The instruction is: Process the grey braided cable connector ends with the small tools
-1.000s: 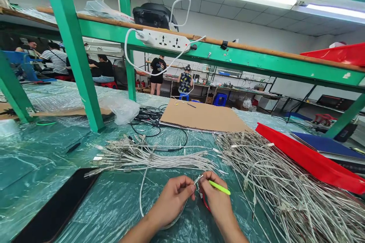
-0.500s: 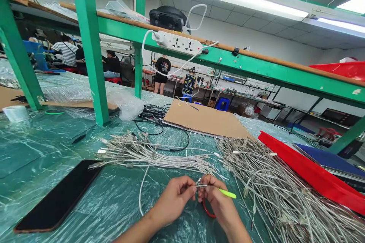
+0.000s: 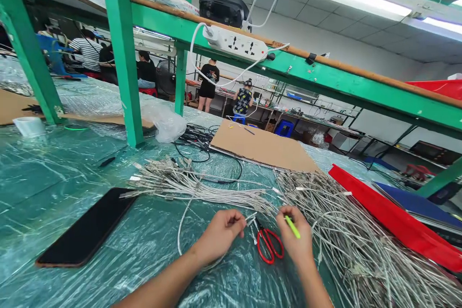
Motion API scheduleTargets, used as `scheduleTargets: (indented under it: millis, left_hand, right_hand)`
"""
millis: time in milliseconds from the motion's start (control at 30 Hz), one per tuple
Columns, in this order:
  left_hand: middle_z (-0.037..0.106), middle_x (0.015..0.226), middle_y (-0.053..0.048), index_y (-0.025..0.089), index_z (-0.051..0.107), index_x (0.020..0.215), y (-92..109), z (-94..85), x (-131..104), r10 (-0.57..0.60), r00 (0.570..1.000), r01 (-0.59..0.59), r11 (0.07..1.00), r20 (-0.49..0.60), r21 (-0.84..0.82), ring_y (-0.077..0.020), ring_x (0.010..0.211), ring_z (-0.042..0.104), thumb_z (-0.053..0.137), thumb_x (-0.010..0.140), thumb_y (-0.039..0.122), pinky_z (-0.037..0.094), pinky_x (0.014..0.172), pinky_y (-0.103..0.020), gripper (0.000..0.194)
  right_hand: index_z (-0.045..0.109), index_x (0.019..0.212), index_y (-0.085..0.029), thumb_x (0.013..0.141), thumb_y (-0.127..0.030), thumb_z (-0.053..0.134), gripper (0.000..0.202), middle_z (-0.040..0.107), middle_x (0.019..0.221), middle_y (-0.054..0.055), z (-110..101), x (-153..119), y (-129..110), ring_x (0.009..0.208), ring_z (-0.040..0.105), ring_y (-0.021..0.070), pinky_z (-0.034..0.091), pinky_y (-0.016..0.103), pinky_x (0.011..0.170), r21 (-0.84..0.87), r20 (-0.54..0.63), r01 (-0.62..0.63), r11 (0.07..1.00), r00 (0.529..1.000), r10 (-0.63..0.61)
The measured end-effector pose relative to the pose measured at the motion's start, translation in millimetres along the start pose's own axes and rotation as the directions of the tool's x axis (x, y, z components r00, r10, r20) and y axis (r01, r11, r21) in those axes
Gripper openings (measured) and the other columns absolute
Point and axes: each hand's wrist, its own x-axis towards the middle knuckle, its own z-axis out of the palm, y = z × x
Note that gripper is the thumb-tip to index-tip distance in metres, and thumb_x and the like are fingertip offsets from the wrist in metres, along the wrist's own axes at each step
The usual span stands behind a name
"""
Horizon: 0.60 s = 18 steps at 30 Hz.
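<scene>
My left hand (image 3: 222, 233) is closed, thumb and forefinger pinching the end of a thin white cable (image 3: 180, 231), which loops away to the left of the wrist. My right hand (image 3: 298, 233) is curled around a slim neon-yellow stick-like tool (image 3: 292, 227); its working tip is hidden. Between the hands, scissors with red handles (image 3: 270, 246) lie on the table, touched by neither hand. Behind them stretches a tied bundle of white cables (image 3: 216, 193). A large heap of grey-white cables (image 3: 361, 231) spreads beside my right hand.
A black phone (image 3: 88, 226) lies at left. Black cables (image 3: 197, 137) and a cardboard sheet (image 3: 263, 147) are farther back. A red tray edge (image 3: 390, 216) borders the cable heap. Green shelf posts (image 3: 121, 57) and a power strip (image 3: 236, 44) stand ahead; several people sit or stand beyond.
My hands have parted; the right hand moved right and up with the neon-yellow tool. The red-handled scissors, earlier mostly hidden behind the right hand, now show fully. The view has shifted slightly.
</scene>
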Motion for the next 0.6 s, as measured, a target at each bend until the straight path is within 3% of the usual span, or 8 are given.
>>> scheduleTargets:
  millis: [133,233,333,467,600]
  left_hand:
    - [0.062,0.064,-0.001,0.013,0.061,0.078,4,-3.6,2,-0.087,0.996,0.084,0.978,-0.005,-0.192,-0.0071,0.039,0.034,0.056,0.079,0.047,0.025,0.041,-0.021,0.034]
    - [0.064,0.07,-0.003,0.012,0.062,0.084,4,-3.7,2,-0.063,0.998,0.065,0.96,0.016,-0.273,-0.0062,0.038,0.037,0.058,0.08,0.048,0.03,0.039,-0.02,0.037]
    - [0.058,0.06,0.0,0.012,0.062,0.082,2,-3.1,1,-0.022,0.998,0.039,0.952,0.059,-0.305,-0.0071,0.04,0.038,0.061,0.081,0.047,0.033,0.04,-0.019,0.035]
    - [0.042,0.045,0.006,0.014,0.058,0.076,2,-2.5,0,-0.023,0.991,0.057,0.963,0.131,-0.263,-0.0085,0.04,0.034,0.058,0.083,0.048,0.031,0.041,-0.019,0.035]
    - [0.037,0.048,0.008,0.015,0.056,0.078,3,-2.0,-1,-0.01,0.997,0.018,0.994,0.074,-0.109,-0.0086,0.042,0.03,0.052,0.086,0.05,0.025,0.042,-0.02,0.036]
  right_hand:
    - [0.06,0.078,-0.018,0.084,-0.038,0.055,0.022,0.062,0.071,0.003,0,1,5,0.066,0.058,0.0191,0.046,0.028,0.063,0.015,-0.028,-0.008,1.0,1.0,0.008]
    - [0.064,0.083,-0.019,0.09,-0.042,0.051,0.027,0.064,0.075,0.003,11,-9,-13,0.071,0.061,0.0194,0.047,0.028,0.067,0.039,0.037,0.024,0.999,0.999,-0.025]
    - [0.065,0.093,-0.019,0.096,-0.045,0.043,0.034,0.067,0.074,0.003,23,-20,-33,0.062,0.063,0.018,0.048,0.026,0.061,0.145,0.131,-0.027,0.989,0.991,0.008]
    - [0.064,0.085,-0.019,0.096,-0.044,0.044,0.034,0.065,0.066,0.002,28,-29,-46,0.054,0.061,0.0161,0.046,0.025,0.055,0.232,0.19,-0.04,0.972,0.982,-0.005]
    - [0.063,0.088,-0.019,0.091,-0.038,0.053,0.022,0.065,0.07,0.001,26,-32,-53,0.06,0.061,0.0151,0.046,0.023,0.058,0.254,0.19,-0.014,0.967,0.981,-0.036]
